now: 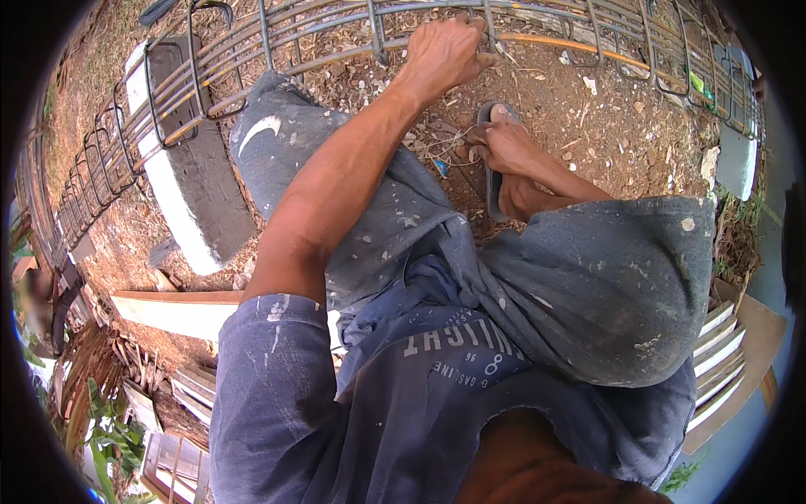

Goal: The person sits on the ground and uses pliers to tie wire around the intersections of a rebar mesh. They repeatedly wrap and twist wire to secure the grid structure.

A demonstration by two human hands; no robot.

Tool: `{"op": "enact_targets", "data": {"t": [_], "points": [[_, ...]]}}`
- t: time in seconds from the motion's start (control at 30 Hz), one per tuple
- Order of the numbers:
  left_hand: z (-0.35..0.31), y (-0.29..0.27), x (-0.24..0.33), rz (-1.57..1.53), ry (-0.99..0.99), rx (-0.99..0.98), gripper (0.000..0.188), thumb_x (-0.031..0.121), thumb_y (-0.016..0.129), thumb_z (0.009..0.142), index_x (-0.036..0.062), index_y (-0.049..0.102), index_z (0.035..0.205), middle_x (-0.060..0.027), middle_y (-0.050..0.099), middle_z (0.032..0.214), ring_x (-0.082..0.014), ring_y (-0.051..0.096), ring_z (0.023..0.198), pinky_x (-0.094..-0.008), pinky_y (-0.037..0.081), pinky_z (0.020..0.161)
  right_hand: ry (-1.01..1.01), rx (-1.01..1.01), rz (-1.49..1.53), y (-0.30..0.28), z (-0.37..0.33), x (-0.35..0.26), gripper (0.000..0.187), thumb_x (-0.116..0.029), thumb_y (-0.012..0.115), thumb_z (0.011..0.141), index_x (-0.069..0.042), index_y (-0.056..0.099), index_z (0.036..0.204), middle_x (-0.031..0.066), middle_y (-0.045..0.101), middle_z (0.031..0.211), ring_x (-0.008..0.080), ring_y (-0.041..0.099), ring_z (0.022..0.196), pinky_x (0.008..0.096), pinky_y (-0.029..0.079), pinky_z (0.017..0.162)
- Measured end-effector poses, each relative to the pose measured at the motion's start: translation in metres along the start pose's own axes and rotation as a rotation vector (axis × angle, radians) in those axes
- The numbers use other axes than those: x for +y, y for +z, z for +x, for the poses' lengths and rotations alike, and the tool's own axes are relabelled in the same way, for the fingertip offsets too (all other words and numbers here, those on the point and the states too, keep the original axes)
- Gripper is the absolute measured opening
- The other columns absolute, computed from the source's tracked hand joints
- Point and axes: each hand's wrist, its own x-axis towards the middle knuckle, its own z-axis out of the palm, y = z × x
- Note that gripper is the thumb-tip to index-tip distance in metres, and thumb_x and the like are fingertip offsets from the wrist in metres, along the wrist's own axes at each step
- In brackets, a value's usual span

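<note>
A long rebar cage of straight bars and bent stirrups runs across the top of the view. My left hand reaches over to it, fingers curled at a stirrup; exactly what they pinch is hidden. Lower and to the right, my right hand is down beside my sandalled foot, its fingers closed. Whatever it holds is too small to make out. Thin wire strands lie just left of its fingertips. One rust-orange bar stands out in the cage, right of my left hand.
A grey and white block sits beneath the cage at left, and another pale block is at far right. A board lies behind my left elbow. Slatted pieces rest at lower right. Dirt and chips cover the ground.
</note>
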Motion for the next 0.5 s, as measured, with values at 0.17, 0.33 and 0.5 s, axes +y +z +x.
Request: {"op": "enact_targets", "data": {"t": [0.17,0.33,0.5], "points": [[0.000,0.002,-0.010,-0.043,0.024,-0.006,0.047,0.038,0.075,0.075,-0.0004,0.064,0.098,-0.0198,0.067,0.087,-0.0351,0.068,0.074,-0.0431,0.055,0.062,0.042,0.013,-0.234,0.001,0.069,-0.032,0.035,-0.027,0.064,0.080,-0.001,0.065,0.104,0.0205,0.067,0.100,0.0308,0.062,0.102,0.0414,0.049,0.086],[0.002,-0.005,-0.003,-0.106,-0.078,-0.145,0.051,0.037,0.076,0.074,0.0016,0.063,0.108,-0.0202,0.065,0.100,-0.0370,0.067,0.082,-0.0441,0.054,0.070,0.081,0.246,-0.165,0.038,0.078,-0.025,0.060,-0.036,0.069,0.072,0.005,0.054,0.113,0.0235,0.064,0.100,0.0341,0.061,0.099,0.0417,0.049,0.082],[0.005,-0.010,-0.001,-0.101,-0.024,-0.131,0.046,0.035,0.076,0.076,-0.0009,0.062,0.101,-0.0217,0.065,0.093,-0.0370,0.068,0.077,-0.0448,0.055,0.065,0.088,0.039,0.614,-0.002,0.048,-0.021,0.056,-0.034,0.082,0.070,0.000,0.051,0.102,0.0145,0.061,0.090,0.0272,0.060,0.095,0.0388,0.046,0.076]]}}
